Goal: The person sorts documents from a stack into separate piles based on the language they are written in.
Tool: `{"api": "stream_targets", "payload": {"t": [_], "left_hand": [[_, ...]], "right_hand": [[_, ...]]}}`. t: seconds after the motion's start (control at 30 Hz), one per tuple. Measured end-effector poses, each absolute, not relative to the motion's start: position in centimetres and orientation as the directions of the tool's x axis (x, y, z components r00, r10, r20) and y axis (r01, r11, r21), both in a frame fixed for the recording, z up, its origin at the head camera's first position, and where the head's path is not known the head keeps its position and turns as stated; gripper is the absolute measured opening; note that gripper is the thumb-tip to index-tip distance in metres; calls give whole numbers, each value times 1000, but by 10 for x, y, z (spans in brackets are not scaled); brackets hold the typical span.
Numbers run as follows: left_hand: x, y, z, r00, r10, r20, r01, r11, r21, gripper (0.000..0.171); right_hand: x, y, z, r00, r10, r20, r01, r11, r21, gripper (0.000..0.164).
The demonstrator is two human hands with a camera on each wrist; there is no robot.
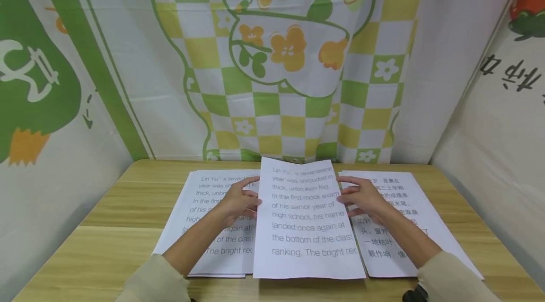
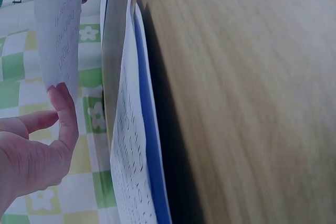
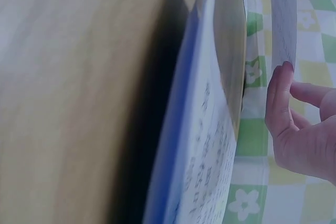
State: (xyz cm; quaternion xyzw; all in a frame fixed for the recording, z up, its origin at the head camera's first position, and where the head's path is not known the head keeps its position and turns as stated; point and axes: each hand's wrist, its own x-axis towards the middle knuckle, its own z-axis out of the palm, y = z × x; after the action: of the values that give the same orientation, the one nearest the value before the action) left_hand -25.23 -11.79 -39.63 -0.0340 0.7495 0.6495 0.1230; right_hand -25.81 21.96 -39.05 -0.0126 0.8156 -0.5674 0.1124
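Observation:
Both hands hold a white sheet of paper printed with large English text (image 1: 306, 226) by its two long side edges, raised above the table. My left hand (image 1: 238, 202) has its fingertips at the left edge; my right hand (image 1: 364, 198) grips the right edge about level with it. In the left wrist view the sheet (image 2: 58, 35) hangs between curled fingers, seen at a slant. The right wrist view shows the sheet (image 3: 283, 19) nearly edge-on at the fingertips. Below the left forearm lies paper with the same English text (image 1: 200, 212), partly covered by the raised sheet.
Paper printed with Chinese characters (image 1: 426, 217) lies under the right forearm. The wooden table (image 1: 106, 226) reaches forward to a checked green and yellow curtain (image 1: 281, 117). Printed cloth walls (image 1: 489, 117) stand on both sides.

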Motion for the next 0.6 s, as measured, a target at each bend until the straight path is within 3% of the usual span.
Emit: {"api": "stream_targets", "payload": {"t": [0.6], "left_hand": [[-254, -194, -392, -981, -2, -195, -187, 295, 937, 62]], "right_hand": [[-285, 142, -401, -949, -272, -158, 111, 180, -977, 67]]}}
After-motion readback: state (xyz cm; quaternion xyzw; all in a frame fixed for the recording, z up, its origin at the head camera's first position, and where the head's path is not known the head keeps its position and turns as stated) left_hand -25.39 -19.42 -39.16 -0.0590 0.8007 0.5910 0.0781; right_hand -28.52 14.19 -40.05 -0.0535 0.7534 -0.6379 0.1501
